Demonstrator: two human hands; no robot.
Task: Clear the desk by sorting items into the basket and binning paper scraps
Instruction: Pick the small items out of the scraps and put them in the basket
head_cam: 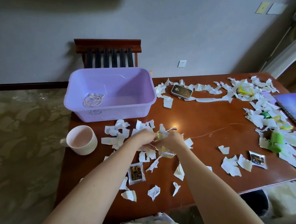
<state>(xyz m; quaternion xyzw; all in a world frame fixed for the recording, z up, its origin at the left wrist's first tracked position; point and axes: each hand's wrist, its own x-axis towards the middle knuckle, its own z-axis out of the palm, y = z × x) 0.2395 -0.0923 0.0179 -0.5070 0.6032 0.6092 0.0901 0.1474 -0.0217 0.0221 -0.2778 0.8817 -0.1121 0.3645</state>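
Gripping a small clear bottle (166, 152), left hand (144, 137) and right hand (172, 139), both hands curled round it, above the desk (204, 118)

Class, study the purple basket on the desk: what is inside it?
Inside the purple basket lies one coiled white cord, near its left front corner. The near wall hides the strip of floor just behind it, so anything small there cannot be seen.

Bare desk (204, 115) runs between basket (112, 113) and paper scraps (255, 118).
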